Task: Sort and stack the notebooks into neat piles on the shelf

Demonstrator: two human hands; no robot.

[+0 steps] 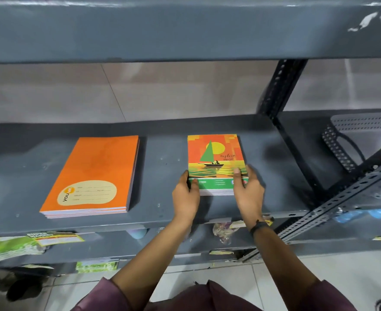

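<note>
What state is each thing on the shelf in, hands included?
Orange notebook pile: flat, squared, untouched.
Sailboat notebook pile: flat, gripped at its near corners.
Left hand: grips near-left corner.
Right hand: grips near-right corner.
Basket: sits beyond the upright.

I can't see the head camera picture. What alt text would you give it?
Two bare hands, left hand and right hand, grip the near corners of a small pile of sailboat-cover notebooks lying flat on a grey metal shelf. To the left, apart from it, lies a neat pile of larger orange notebooks. A grey perforated basket sits at far right.
</note>
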